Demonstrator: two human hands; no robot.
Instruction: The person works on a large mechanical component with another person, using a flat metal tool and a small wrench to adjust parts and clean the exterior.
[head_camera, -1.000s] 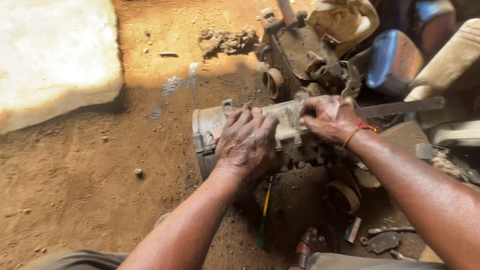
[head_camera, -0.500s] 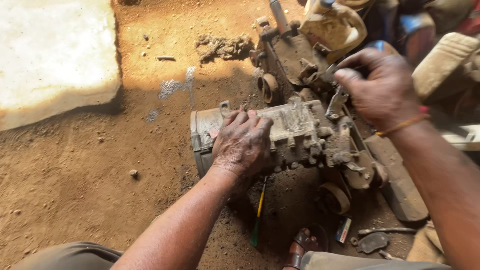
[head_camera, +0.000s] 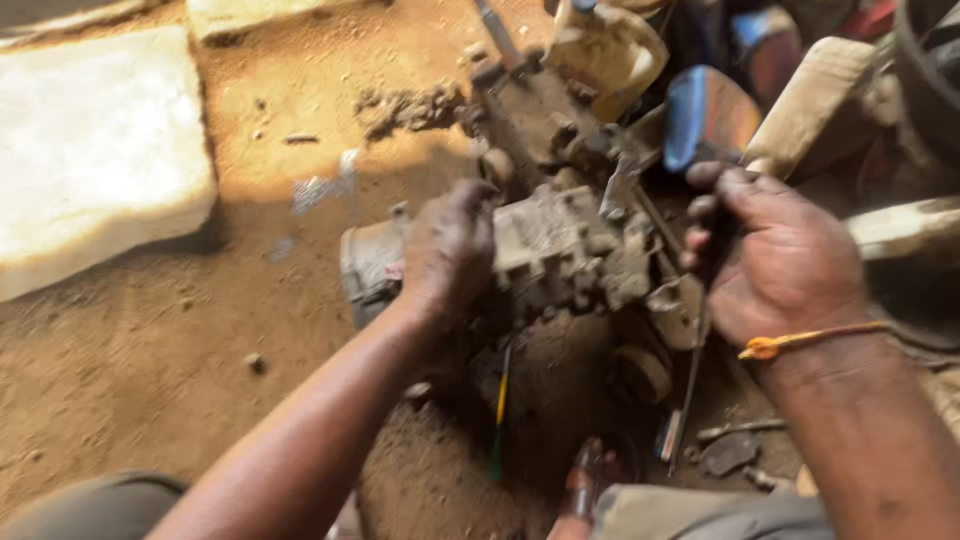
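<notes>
dirt-floor repair yard (greasy engine parts (head_camera: 560, 250), scattered tools (head_camera: 735, 432)).

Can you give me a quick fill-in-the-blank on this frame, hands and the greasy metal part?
1. The left hand rests on top of the grimy metal ____ part.
2. The right hand grips a thin dark ____ that hangs downward.
3. The orange band sits on the ____ wrist.
4. The pale stone slab lies on the ____ ground.

Missing words: engine; tool; right; dirt
</notes>
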